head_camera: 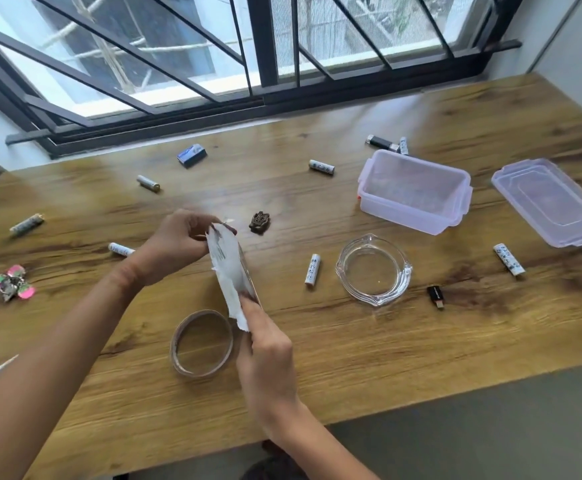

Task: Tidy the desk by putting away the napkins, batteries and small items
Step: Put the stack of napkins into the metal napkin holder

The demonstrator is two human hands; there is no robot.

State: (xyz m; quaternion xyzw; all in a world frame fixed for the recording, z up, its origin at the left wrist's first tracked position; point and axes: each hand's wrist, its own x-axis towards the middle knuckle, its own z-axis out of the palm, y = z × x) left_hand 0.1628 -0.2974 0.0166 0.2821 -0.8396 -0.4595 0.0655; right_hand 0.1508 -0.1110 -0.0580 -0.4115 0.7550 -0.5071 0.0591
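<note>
Both hands are on the napkin (pixel 229 271): the left hand (pixel 175 240) pinches its far end between thumb and curled fingers, and the right hand (pixel 265 351) pinches the near end. The strip appears lifted off the desk (pixel 352 358), with its long axis running away from the person and leaning a little leftward at the far end. Out to the left lie a pink key charm (pixel 11 282) and loose batteries (pixel 26 225) (more are scattered right across the wood). Just below the napkin sits a tape ring (pixel 201 342), and to its right a glass ashtray (pixel 374 268). The open plastic box (pixel 414 188) stands well to the right of the hands and farther back, with its lid (pixel 552 202) off beside it. If the napkin belongs in that box, as I judge, the right hand is the nearer one to carry it across.
</note>
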